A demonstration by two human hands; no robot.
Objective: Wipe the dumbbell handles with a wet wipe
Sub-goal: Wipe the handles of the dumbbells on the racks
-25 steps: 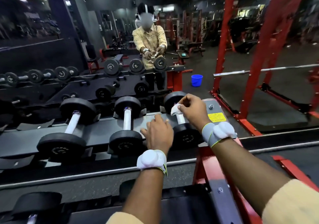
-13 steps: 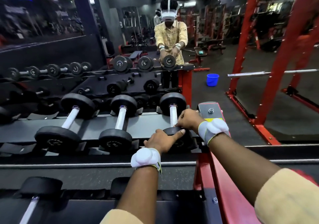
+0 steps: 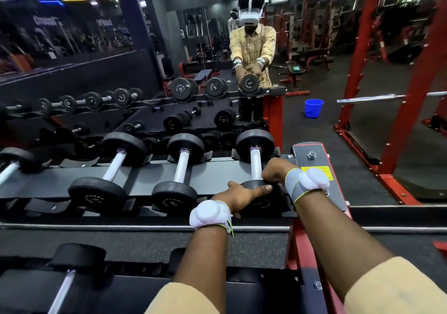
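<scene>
Our left hand [image 3: 238,194] clasps the near black round head [image 3: 264,203] of the rightmost dumbbell [image 3: 255,144] on the black metal rack [image 3: 145,175]. Our right hand [image 3: 275,171] is clenched around its silver knurled handle [image 3: 256,162], at the near end.

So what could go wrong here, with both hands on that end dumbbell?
1. The right hand curls round the handle tight against the near weight head, which the left hand holds. If the dumbbell rolls on the rack, fingers could get pinched.
2. The wipe is hidden inside that grip, so it may have bunched up and miss metal.
</scene>
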